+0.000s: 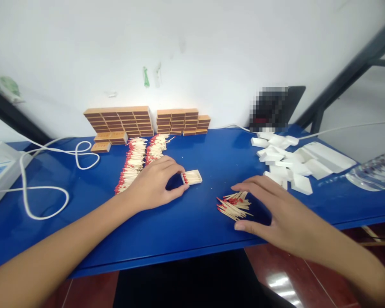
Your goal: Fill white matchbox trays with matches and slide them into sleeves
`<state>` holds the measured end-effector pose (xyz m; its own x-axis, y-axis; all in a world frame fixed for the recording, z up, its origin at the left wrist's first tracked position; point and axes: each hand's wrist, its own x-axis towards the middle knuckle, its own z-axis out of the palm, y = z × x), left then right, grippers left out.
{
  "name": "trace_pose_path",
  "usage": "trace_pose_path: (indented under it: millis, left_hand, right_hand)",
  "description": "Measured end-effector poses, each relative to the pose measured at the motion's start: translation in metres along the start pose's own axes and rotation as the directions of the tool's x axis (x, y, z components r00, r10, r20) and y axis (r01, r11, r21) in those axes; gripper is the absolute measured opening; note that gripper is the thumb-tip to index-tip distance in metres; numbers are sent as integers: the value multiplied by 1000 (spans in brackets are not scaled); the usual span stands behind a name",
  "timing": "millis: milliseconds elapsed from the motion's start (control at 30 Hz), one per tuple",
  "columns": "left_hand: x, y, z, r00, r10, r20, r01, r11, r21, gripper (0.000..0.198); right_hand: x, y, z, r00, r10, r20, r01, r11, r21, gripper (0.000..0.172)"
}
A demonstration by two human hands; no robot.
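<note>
My left hand [158, 182] pinches the left end of a small white matchbox tray [196, 176] between thumb and fingers. Several red-tipped matches lie lengthwise in that tray, heads toward my hand. Over on the right, my right hand [266, 205] is open, thumb and fingers spread around a loose pile of matches [234, 206] on the blue table [199, 231]. Just behind my left hand lie two long rows of matches, the left row [133, 164] and the right row [155, 147], partly hidden by the hand.
Stacked matchboxes [118, 122] and a smaller stack [178, 122] stand against the wall. White empty trays [279, 158] are heaped at the right, near a clear plastic bottle [375, 173] and a dark, partly pixelated device [276, 107]. A white cable [24, 179] loops at left.
</note>
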<state>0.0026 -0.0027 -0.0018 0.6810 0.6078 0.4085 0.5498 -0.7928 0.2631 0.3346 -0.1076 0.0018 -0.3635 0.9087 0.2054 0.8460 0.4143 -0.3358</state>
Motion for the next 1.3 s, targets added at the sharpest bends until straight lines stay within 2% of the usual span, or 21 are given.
trace_pose_path:
  millis: [67, 133, 333, 467, 600, 733, 833, 933, 1000, 1067, 1133, 1300]
  left_hand:
    - [0, -1, 0, 1000, -3, 0, 3, 1000, -8, 28]
    - [1, -2, 0, 1000, -13, -8, 13, 1000, -14, 28]
    - [2, -10, -3, 998, -59, -20, 59, 998, 10, 26]
    - [3, -13, -7, 998, -50, -45, 52, 998, 41, 24]
    - [4, -12, -10, 995, -74, -62, 77, 995, 55, 22]
    - [4, -11, -9, 995, -88, -55, 91, 994, 63, 24]
    - [2, -9, -7, 996, -77, -48, 80, 996, 50, 24]
    - [0, -6, -4, 997, -60, -53, 60, 998, 17, 22]
    - [-1, -3, -2, 997, -47, -58, 46, 999, -8, 24]
    - [-2, 0, 0, 998, -15, -68, 12, 999, -30, 23]
    - [-3, 4, 2, 997, 36, -65, -39, 998, -54, 23]
    - [-5, 5, 3, 999, 39, -29, -41, 996, -74, 22]
  right_hand:
    - [-9, 0, 17, 995, -3, -100, 1, 1000, -25, 67]
    - [-9, 2, 25, 991, 10, -135, -12, 1000, -14, 64]
    - [25, 6, 23, 997, -5, -73, 10, 997, 72, 46]
    - [60, 8, 24, 999, -20, -28, 23, 991, 134, 34]
    - [107, 18, 33, 995, -92, -29, 96, 983, 160, 28]
    - [159, 27, 35, 983, -184, 10, 179, 966, 187, 30]
    - [185, 27, 28, 967, -251, 44, 239, 953, 185, 38]
    - [187, 19, 22, 978, -204, -28, 205, 951, 230, 36]
    - [177, 13, 23, 984, -146, -105, 167, 957, 235, 32]
    - [165, 8, 28, 981, -158, -110, 178, 961, 212, 25]
    - [155, 5, 33, 975, -202, -86, 216, 958, 188, 18]
    - [152, 7, 36, 971, -238, 20, 229, 952, 203, 12]
